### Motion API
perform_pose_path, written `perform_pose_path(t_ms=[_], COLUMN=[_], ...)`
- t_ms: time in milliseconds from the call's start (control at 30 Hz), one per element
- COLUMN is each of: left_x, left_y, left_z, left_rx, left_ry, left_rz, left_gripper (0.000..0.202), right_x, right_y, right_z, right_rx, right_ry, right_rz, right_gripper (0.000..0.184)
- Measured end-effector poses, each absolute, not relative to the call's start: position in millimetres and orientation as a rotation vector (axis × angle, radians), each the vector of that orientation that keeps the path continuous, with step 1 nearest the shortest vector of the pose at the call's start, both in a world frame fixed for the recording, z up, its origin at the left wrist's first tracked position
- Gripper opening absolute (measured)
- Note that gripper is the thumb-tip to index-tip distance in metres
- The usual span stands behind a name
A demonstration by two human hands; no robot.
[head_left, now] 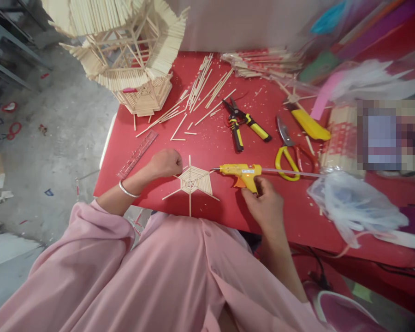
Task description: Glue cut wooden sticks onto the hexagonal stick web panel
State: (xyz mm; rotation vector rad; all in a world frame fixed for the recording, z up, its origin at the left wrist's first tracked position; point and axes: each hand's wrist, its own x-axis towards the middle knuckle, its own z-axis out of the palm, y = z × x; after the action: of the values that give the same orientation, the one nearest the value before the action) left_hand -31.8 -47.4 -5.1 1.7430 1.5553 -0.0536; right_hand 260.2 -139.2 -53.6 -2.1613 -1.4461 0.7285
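A hexagonal web of thin wooden sticks [195, 181] lies flat on the red table, its spokes reaching past the rows of sticks. My left hand [166, 162], with a bangle on the wrist, is closed beside its upper left spoke; whatever the fingers hold is hidden. In my right hand [265, 203] is a yellow glue gun [240, 170], gripped by its handle. Its nozzle points left, close to the tip of the upper right spoke. A long clear glue stick [290, 172] sticks out of the gun's back end.
A tiered stick house [152, 94] stands at the back left, above a clear ruler [137, 154]. Loose sticks [200, 85], cutting pliers [244, 122], scissors [287, 147], a yellow-handled tool [309, 122] and a plastic bag [359, 207] lie behind and to the right.
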Motion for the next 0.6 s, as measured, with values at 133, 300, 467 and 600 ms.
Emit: perform_pose_path(t_ms=[133, 300, 467, 600], left_x=[-28.0, -35.2, -41.2, -40.8], left_y=[-46.7, -47.4, -47.8, -47.2], left_z=[-4.6, -8.3, -14.1, -16.9], left_rx=[1.808, 1.664, 1.534, 1.492], left_ry=[1.656, 1.425, 1.341, 1.342], left_rz=[-0.097, 0.058, 0.152, 0.173], left_gripper=[0.014, 0.01, 0.01, 0.011], right_x=[261.1, 262.5, 263.0, 263.1], right_y=[-139.5, -139.6, -139.8, -139.6], right_z=[-54.4, -56.1, -57.7, -57.7], right_rx=[-2.146, -2.13, -2.115, -2.105], right_ry=[-1.469, -1.495, -1.513, -1.523], right_rz=[0.728, 0.731, 0.713, 0.698], right_gripper=[0.05, 0.05, 0.049, 0.047])
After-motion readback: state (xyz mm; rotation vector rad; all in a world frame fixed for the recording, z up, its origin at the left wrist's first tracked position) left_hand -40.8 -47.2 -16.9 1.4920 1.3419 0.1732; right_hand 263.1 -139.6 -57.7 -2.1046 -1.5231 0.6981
